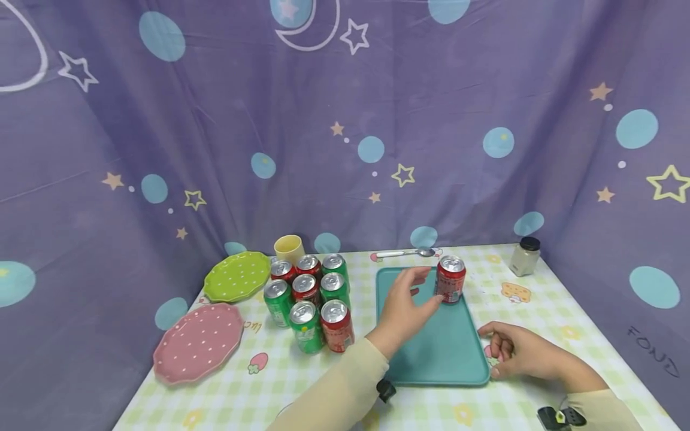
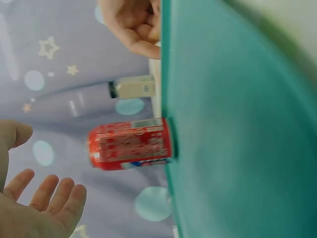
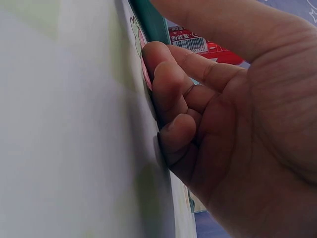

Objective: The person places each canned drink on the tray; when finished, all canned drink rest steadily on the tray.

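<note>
A red soda can (image 1: 450, 281) stands upright at the far right corner of the teal tray (image 1: 439, 353). Over the tray, just left of that can, is my left hand (image 1: 404, 311), thumb and fingers spread. The left wrist view shows a gap between this hand (image 2: 42, 210) and the can (image 2: 130, 145), with nothing in the palm. Beside the tray's right edge, my right hand (image 1: 530, 354) rests low at the tablecloth with loosely bent fingers, holding nothing. Left of the tray stands a group of upright cans, among them a red can (image 1: 337, 329) and a green can (image 1: 306, 329).
Two dotted scalloped plates, one green (image 1: 234, 278) and one pink (image 1: 199, 344), lie at the left. A yellow cup (image 1: 288, 248) stands behind the cans. A spoon (image 1: 404, 253) lies behind the tray, and a black-lidded jar (image 1: 524, 257) stands at the back right.
</note>
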Demonstrator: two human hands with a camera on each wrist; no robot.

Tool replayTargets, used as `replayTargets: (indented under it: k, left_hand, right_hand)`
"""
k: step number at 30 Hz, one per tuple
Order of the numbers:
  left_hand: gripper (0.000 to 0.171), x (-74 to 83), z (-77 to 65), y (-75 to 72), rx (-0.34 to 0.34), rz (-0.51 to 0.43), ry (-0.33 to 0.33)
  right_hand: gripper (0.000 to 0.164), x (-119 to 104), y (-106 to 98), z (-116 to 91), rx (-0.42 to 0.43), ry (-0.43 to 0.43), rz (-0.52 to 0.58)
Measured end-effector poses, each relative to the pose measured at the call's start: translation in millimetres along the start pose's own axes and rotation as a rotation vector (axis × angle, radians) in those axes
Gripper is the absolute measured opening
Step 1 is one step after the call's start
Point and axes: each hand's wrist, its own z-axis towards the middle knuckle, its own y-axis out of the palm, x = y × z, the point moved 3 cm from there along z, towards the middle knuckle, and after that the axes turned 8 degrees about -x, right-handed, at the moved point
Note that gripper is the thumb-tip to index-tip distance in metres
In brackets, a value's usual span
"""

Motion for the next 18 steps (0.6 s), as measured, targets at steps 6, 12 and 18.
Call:
replayTargets:
  k: [6, 12, 18]
  left_hand:
    - [0.050, 16.8, -33.7, -33.8, 0.016, 0.049, 0.128]
    - [0.051, 20.8, -64.4, -65.5, 0.060, 0.061, 0.197]
    - [0.050, 16.7, -92.5, -99.1, 0.114, 0.058, 0.237]
  right_hand:
    - [0.073, 1, 0, -1, -0.006, 0.000, -0.017]
    - [0.074, 1, -1, -1, -0.002, -0.012, -0.020]
    - [0.074, -2, 0, -1, -0.010, -0.052, 0.005]
